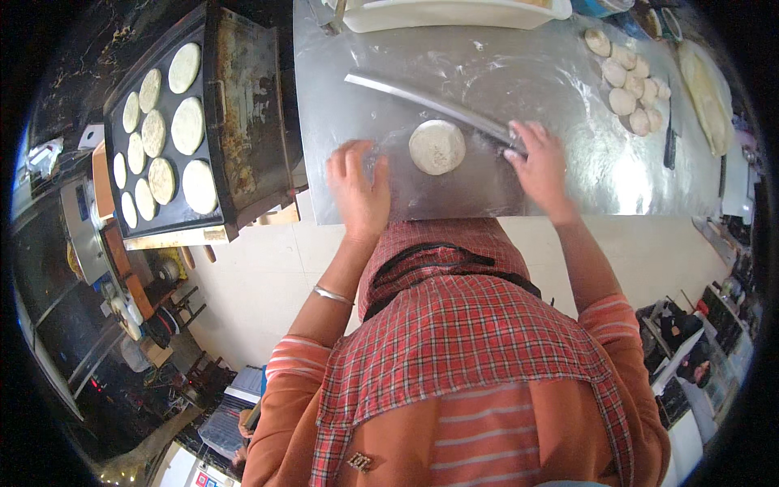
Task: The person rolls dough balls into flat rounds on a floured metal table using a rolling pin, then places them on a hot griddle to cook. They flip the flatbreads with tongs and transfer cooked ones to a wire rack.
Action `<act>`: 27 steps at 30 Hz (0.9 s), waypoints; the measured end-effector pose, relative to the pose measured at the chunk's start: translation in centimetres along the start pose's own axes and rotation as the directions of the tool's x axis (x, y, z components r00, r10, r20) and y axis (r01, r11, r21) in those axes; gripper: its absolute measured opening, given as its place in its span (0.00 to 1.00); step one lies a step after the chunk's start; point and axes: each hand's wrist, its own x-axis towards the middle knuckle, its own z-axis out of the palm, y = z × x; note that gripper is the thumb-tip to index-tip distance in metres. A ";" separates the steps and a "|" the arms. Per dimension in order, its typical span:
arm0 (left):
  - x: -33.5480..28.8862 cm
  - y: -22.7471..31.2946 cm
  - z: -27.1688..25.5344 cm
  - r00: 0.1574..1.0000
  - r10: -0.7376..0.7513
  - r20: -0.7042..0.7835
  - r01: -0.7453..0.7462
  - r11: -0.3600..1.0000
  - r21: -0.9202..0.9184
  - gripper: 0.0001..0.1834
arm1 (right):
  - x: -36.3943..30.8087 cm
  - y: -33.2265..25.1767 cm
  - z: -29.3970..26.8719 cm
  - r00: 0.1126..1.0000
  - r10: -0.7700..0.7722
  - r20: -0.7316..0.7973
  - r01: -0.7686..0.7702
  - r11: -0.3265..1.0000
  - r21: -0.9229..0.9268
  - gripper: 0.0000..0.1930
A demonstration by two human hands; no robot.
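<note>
A flat round of dough [437, 147], speckled with darker spots, lies on the metal table in front of me. My left hand [358, 185] is just left of it, with thumb and fingers apart and nothing in it; its fingertips are slightly blurred. Beyond the dough a long, thin, shiny metal rolling pin [430, 101] slants from far left to near right. Its near end sits between the thumb and fingers of my right hand [540, 165], which is closed on it to the right of the dough.
Small dough balls [623, 102] cluster at the right of the floury table [584, 183], near a dark-handled tool [669, 146] and a long pale dough piece [704, 97]. A white tub [454, 15] stands at the back. Left, a hot-plate [180, 154] carries several flat dough rounds.
</note>
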 end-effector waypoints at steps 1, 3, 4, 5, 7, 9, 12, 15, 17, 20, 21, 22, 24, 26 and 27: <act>0.1 -0.3 -0.2 0.995 0.104 -0.012 -0.102 0.991 0.088 0.21 | -1.0 -0.4 0.4 0.999 -0.043 0.011 0.043 0.999 0.006 0.26; 0.3 -1.1 -0.3 0.977 0.210 -0.024 -0.192 0.929 0.316 0.23 | -2.7 -1.4 1.6 0.995 -0.095 0.022 0.095 0.995 0.010 0.25; 0.5 -1.4 -0.1 0.975 0.213 0.066 -0.223 0.907 0.358 0.27 | -3.3 -2.1 2.2 0.995 -0.098 0.020 0.098 0.995 0.004 0.25; 0.9 -1.7 0.3 0.973 0.217 0.075 -0.229 0.901 0.369 0.28 | -3.5 -2.8 2.8 0.992 -0.125 -0.013 0.124 0.992 -0.013 0.25; 2.1 -2.0 1.4 0.973 0.094 0.211 -0.188 0.852 0.488 0.29 | -2.0 -3.9 3.6 0.996 -0.080 -0.048 0.071 0.983 -0.168 0.26; 4.1 -2.1 2.5 0.977 0.154 0.145 -0.206 0.845 0.493 0.31 | 1.1 -4.8 3.5 0.990 -0.062 -0.125 0.032 0.974 -0.224 0.28; 9.7 -2.0 3.8 0.978 0.170 0.117 -0.206 0.826 0.525 0.32 | 9.3 -4.8 2.8 0.981 -0.040 -0.189 -0.012 0.965 -0.263 0.31; 10.4 -1.5 3.1 0.975 0.174 0.136 -0.219 0.835 0.504 0.33 | 10.2 -5.4 1.6 0.961 -0.112 -0.254 0.037 0.959 -0.282 0.32; 6.5 -0.9 1.7 0.942 0.092 0.322 -0.254 0.823 0.508 0.34 | 5.5 -6.2 0.8 0.987 -0.126 -0.095 0.092 0.949 -0.303 0.33; 2.5 -0.7 1.0 0.942 0.115 0.316 -0.249 0.870 0.426 0.33 | 0.5 -6.6 0.6 0.994 -0.109 -0.013 0.105 0.977 -0.184 0.33; 2.3 -0.8 1.1 0.948 0.190 0.257 -0.288 0.856 0.430 0.33 | 0.4 -6.4 0.9 0.980 -0.158 -0.122 0.135 0.974 -0.180 0.33; 3.1 -1.2 1.6 0.947 0.227 0.228 -0.309 0.838 0.450 0.33 | 1.3 -6.0 1.3 0.983 -0.141 -0.118 0.116 0.973 -0.200 0.32; 8.4 -2.3 3.6 0.941 0.272 0.199 -0.336 0.815 0.472 0.33 | 6.7 -4.5 2.8 0.991 -0.087 -0.103 0.051 0.949 -0.310 0.33; 12.2 -3.1 5.2 0.966 0.250 0.071 -0.251 0.829 0.499 0.34 | 10.2 -3.2 3.9 0.932 -0.145 -0.332 0.044 0.955 -0.294 0.34; 12.4 -3.1 5.8 0.964 0.204 0.169 -0.263 0.809 0.526 0.35 | 10.0 -2.7 4.4 0.965 -0.124 -0.232 0.057 0.959 -0.278 0.34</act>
